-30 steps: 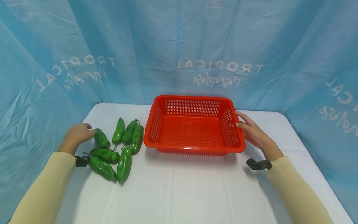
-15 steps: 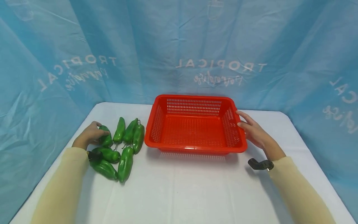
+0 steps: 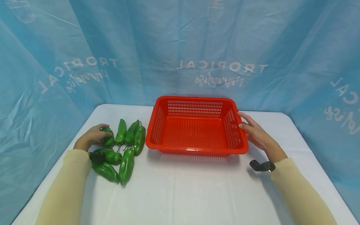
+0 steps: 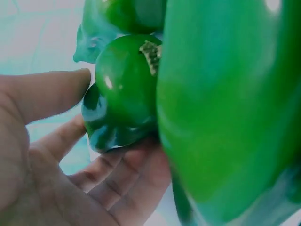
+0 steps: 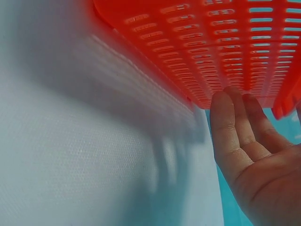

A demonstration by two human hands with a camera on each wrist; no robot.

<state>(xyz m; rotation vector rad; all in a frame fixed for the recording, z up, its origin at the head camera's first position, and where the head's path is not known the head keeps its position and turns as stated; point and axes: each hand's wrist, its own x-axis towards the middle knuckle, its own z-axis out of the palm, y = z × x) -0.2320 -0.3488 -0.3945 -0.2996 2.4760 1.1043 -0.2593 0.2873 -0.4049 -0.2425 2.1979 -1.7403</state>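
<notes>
On the left of the table my left hand (image 3: 94, 135) curls round a shiny green pepper (image 3: 109, 140) at the back left of a group. The left wrist view shows the thumb at one side of this pepper (image 4: 124, 89) and the fingers along its other side. Another green pepper (image 4: 225, 103) fills the right of that view, close to the camera. At the table's middle stands an empty red plastic basket (image 3: 194, 132) with slotted walls. My right hand (image 3: 254, 132) holds its right rim, several fingers lying against the outer wall (image 5: 211, 52).
Several more green peppers (image 3: 127, 167) lie between the left hand and the basket, some touching, with thin stems. A white cloth (image 3: 180, 193) covers the table (image 3: 208, 187). Blue printed curtains (image 3: 180, 40) hang behind and at both sides.
My left hand has moved right onto the back left pepper, its fingers now round it, and the pepper has shifted slightly right. The right hand stays on the basket rim.
</notes>
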